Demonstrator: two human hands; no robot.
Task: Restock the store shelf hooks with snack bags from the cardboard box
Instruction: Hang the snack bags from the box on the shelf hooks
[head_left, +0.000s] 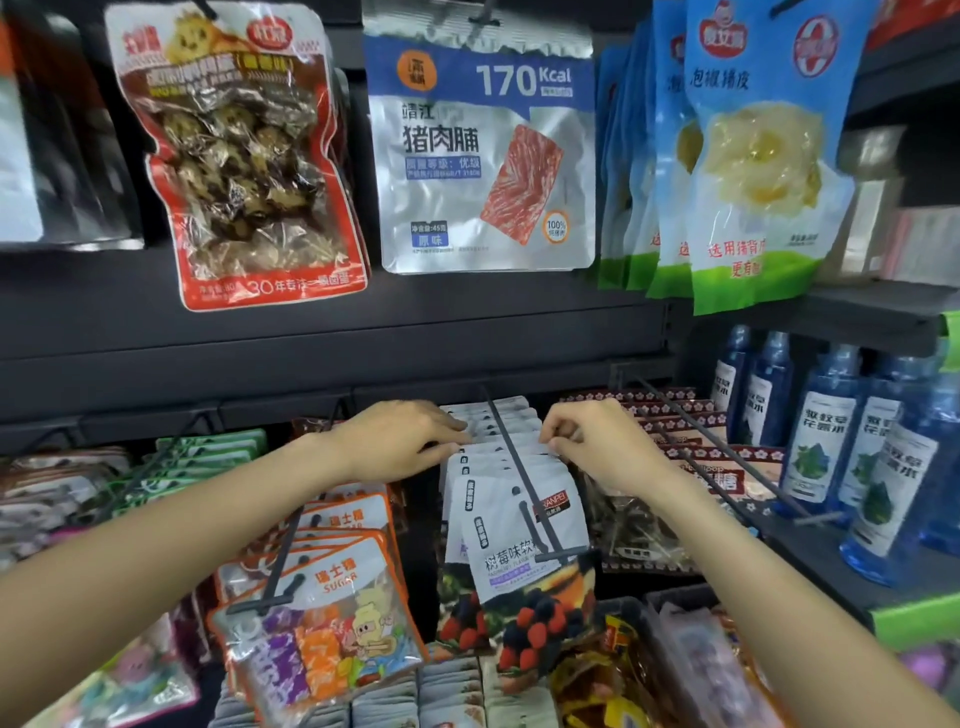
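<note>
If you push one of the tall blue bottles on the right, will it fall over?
Probably, if pushed near the top: the blue bottles look tall and narrow, so likely tippy. They seem full, so fairly heavy and slow to start sliding. Packed side by side on the shelf, one would likely lean on its neighbour rather than drop.

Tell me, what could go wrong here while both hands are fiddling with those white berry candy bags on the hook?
The left hand and right hand hold one bag's top among the white berry bags on a crowded hook. Possible slips:
1. The bag's hole could miss the hook, or tear if forced.
2. Pushing the row could nudge the front bags off the hook's end.
3. The right forearm passes near the next hook and could snag.
</note>
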